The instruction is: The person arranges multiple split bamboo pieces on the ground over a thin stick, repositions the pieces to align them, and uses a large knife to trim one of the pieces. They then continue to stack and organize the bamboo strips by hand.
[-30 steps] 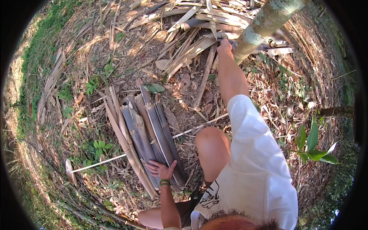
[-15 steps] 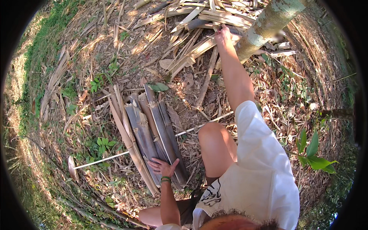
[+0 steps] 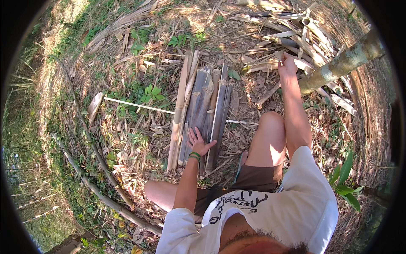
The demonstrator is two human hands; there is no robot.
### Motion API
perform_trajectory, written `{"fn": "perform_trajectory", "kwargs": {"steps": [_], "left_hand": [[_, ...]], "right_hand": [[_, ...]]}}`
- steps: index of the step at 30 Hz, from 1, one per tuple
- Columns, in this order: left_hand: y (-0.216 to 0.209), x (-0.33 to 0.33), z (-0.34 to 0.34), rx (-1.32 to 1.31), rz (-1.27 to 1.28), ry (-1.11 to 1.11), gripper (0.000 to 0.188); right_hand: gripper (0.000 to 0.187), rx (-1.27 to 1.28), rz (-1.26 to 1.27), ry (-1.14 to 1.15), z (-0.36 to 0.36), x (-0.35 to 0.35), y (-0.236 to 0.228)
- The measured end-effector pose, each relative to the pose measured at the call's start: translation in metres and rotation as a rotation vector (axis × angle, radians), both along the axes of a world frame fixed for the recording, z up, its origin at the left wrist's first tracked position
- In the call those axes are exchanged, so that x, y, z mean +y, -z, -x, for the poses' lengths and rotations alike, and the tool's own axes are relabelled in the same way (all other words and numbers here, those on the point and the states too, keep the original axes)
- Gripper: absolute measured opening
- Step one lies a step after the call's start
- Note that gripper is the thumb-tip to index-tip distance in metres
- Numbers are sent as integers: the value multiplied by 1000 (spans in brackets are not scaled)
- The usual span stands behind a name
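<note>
Several pieces of split bamboo (image 3: 196,99), grey-brown and pale tan, lie side by side in a bundle on the ground. My left hand (image 3: 201,144) rests on the bundle's near end, palm down and fingers spread. A thin pale strip (image 3: 139,106) runs crosswise beneath the bundle and shows on both sides of it. To the far right, my right hand (image 3: 288,65) is at the near edge of a loose pile of split bamboo (image 3: 315,40). Its fingers are closed on a pale bamboo piece, and their grip is partly hidden by the back of the hand.
A tree trunk (image 3: 338,70) slants beside the pile, close to my right forearm. Dry leaves and small green plants (image 3: 152,92) cover the ground. A long bare branch (image 3: 105,199) curves along the left. A leafy sprig (image 3: 347,182) stands at the right.
The view has swung, so bundle and pile appear farther right. My left hand stays spread on the bundle. My right hand stays at the pile, its fingers closed.
</note>
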State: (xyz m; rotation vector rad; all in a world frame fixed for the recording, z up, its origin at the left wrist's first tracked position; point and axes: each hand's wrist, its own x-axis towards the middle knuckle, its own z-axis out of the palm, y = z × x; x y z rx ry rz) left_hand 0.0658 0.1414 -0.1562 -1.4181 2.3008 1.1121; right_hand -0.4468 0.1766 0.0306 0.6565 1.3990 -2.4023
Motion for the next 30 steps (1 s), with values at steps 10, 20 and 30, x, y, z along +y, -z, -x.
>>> {"fn": "perform_trajectory", "kwargs": {"steps": [10, 20, 30], "left_hand": [[3, 16, -9, -205, 72, 42, 154], [-43, -51, -48, 421, -305, -282, 108], [-145, -87, -78, 621, -716, -324, 73]], "right_hand": [[17, 241, -123, -44, -67, -96, -85], [20, 387, 395, -716, -345, -38, -27], [23, 176, 358, -1172, -530, 56, 69]]}}
